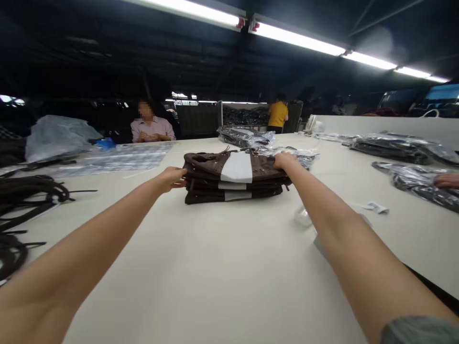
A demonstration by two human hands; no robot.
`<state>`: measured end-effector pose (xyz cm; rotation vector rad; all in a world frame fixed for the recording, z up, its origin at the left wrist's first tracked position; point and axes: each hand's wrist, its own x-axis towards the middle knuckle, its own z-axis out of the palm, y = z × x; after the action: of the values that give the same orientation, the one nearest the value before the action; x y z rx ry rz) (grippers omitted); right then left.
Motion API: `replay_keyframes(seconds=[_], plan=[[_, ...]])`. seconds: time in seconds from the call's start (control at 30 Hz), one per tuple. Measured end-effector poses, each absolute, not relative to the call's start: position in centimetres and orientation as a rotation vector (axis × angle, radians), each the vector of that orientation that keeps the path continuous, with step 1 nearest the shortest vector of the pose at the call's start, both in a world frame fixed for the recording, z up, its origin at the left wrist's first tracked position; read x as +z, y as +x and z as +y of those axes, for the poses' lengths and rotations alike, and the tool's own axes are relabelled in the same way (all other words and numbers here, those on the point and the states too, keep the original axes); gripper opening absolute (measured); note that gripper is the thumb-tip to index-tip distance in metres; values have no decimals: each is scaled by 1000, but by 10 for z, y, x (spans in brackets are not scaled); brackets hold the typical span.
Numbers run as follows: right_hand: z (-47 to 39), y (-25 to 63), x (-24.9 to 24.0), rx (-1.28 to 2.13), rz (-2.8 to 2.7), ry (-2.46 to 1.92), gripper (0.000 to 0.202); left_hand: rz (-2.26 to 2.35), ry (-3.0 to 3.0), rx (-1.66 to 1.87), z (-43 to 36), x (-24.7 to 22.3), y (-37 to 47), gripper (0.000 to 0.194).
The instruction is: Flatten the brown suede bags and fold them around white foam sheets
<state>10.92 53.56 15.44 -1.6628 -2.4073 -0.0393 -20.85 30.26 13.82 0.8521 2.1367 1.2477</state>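
A stack of folded dark brown garments (204,165) lies in the middle of the white table (215,267), with pale paper bands (237,167) around the middle of the pieces. At the stack's left end, my left hand (172,178) grips the edge of the upper garment, its lower fingers partly showing. My right hand (284,161) is closed on the upper right corner of the same garment. Both arms reach forward over the table.
Plastic-wrapped garments lie behind the stack (245,137) and at the right (394,147). Another person's hand (446,180) rests on a bagged item at the right edge. Dark straps (32,196) lie left. A person in pink (152,128) is across the table; one in yellow (278,113) stands farther back.
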Motion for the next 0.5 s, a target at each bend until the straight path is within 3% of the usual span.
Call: replay_keyframes(seconds=[0.27,0.5], plan=[[457,112,182,-271,-2529,-1204,26,2441,1159,962,117,121,-224,32],[383,89,101,-82,-2627,-354,32,3156,1134,618,-88,148,-249,25]])
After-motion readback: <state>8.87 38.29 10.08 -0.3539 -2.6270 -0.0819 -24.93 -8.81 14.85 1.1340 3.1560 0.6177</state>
